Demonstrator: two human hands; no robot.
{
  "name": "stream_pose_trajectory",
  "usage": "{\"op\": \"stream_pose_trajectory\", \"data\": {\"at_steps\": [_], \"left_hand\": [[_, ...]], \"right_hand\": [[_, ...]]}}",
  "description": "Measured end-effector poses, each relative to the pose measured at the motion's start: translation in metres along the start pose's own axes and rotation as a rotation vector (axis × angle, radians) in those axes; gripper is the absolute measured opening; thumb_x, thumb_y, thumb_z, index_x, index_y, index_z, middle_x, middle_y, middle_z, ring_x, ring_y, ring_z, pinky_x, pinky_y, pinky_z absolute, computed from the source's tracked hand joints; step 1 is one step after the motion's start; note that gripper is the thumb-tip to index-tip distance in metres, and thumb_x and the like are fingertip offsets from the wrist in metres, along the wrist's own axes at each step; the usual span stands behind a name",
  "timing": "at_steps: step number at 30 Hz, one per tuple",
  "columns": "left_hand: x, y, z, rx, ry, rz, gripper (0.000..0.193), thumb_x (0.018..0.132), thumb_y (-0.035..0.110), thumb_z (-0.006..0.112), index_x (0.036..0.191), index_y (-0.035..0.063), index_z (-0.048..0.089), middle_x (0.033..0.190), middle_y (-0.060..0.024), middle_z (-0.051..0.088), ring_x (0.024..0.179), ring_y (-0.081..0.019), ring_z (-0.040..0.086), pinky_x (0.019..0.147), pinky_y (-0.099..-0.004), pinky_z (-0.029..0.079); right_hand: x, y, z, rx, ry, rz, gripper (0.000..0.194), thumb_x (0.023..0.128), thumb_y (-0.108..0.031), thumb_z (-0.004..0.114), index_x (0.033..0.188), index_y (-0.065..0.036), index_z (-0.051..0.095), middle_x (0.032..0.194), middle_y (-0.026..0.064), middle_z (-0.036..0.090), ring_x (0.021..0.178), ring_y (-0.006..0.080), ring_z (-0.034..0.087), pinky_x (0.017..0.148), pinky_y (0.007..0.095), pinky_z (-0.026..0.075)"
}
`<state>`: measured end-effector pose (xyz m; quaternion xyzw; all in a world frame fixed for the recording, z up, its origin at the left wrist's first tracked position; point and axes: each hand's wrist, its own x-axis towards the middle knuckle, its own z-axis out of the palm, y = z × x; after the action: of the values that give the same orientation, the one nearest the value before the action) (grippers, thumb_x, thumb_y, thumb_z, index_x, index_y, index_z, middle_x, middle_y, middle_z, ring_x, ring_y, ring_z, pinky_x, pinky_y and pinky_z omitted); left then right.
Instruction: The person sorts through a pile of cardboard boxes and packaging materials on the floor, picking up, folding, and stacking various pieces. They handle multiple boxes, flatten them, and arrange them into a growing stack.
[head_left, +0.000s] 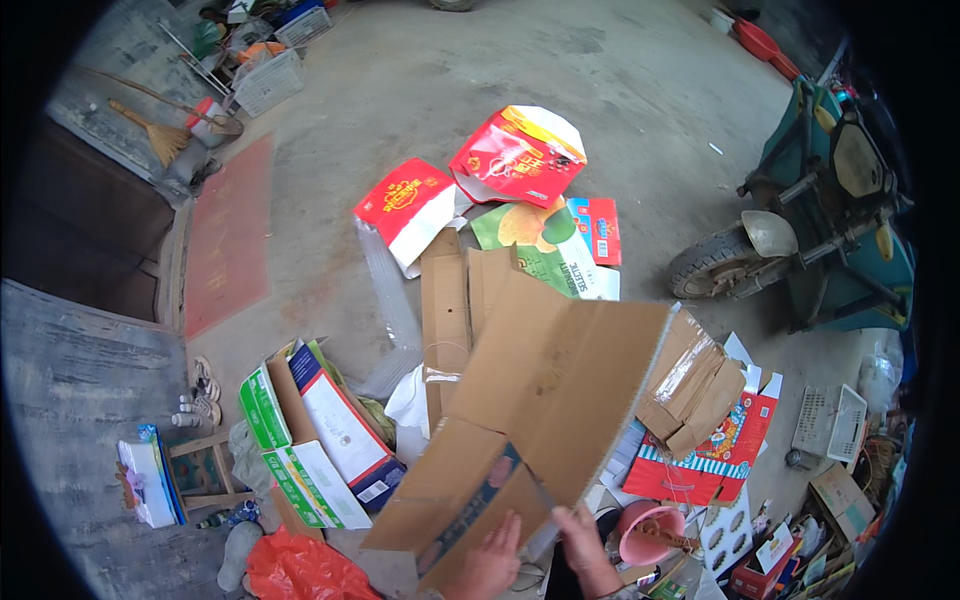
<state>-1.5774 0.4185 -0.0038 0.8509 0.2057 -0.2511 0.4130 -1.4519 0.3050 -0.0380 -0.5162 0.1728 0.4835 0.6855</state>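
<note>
A large opened-out brown cardboard box (555, 375) tilts up before me, its plain side facing me. Printed tape (472, 510) runs along its lower flap. My left hand (491, 559) holds this flap at its near edge, the fingers stretched along the board; the thumb is hidden. At the box's lower right edge, my right hand (585, 544) has its fingers closed. A narrow grey sliver shows by the right thumb; whether it is a blade or a gap in the board, I cannot tell.
Flattened red cartons (517, 154) and a green carton (540, 247) lie beyond. Green-and-white boxes (315, 480) and a red plastic bag (307, 566) are on the left. To the right are a pink bucket (651, 525), a red carton (682, 472) and a motor tricycle (787, 217).
</note>
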Motion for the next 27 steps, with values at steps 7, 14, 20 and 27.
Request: {"op": "stream_pose_trajectory", "data": {"at_steps": [7,14,20,27], "left_hand": [[-0.032,0.039,0.030,0.001,-0.129,0.218,0.059,0.084,0.020,0.055,0.134,-0.0020,0.033,0.136,-0.0231,0.038,0.120,-0.0361,0.044,0.095,-0.0419,0.041],[0.037,-0.006,-0.034,0.210,0.459,0.090,0.089,0.075,0.046,0.064,0.139,-0.0014,0.025,0.144,-0.0248,0.023,0.134,-0.0371,0.024,0.109,-0.0420,0.020],[0.126,-0.044,-0.074,-0.678,0.345,-0.046,0.088,0.083,0.043,0.058,0.143,-0.0001,0.011,0.147,-0.0245,0.017,0.137,-0.0359,0.015,0.110,-0.0395,0.017],[0.121,-0.040,-0.031,-1.661,-0.043,-0.158,0.061,0.089,0.036,0.054,0.133,-0.0004,0.031,0.129,-0.0128,0.041,0.118,-0.0230,0.039,0.100,-0.0347,0.032]], "right_hand": [[-0.043,-0.029,-0.049,-0.304,0.449,-0.029,0.039,0.079,-0.009,0.061,0.114,0.006,0.053,0.110,0.0116,0.059,0.099,0.0223,0.057,0.085,0.0320,0.044],[-0.132,-0.076,-0.101,-0.263,0.450,-0.138,0.045,0.079,-0.013,0.058,0.119,0.003,0.049,0.111,0.0135,0.056,0.100,0.0247,0.055,0.080,0.0375,0.048],[-0.185,-0.140,-0.135,-0.350,0.420,-0.219,0.050,0.078,-0.016,0.059,0.123,0.003,0.045,0.117,0.0146,0.052,0.101,0.0247,0.053,0.077,0.0398,0.048],[-0.237,-0.178,-0.131,-0.437,0.348,-0.063,0.053,0.079,-0.019,0.060,0.124,0.002,0.043,0.117,0.0156,0.051,0.095,0.0238,0.053,0.068,0.0401,0.048]]}}
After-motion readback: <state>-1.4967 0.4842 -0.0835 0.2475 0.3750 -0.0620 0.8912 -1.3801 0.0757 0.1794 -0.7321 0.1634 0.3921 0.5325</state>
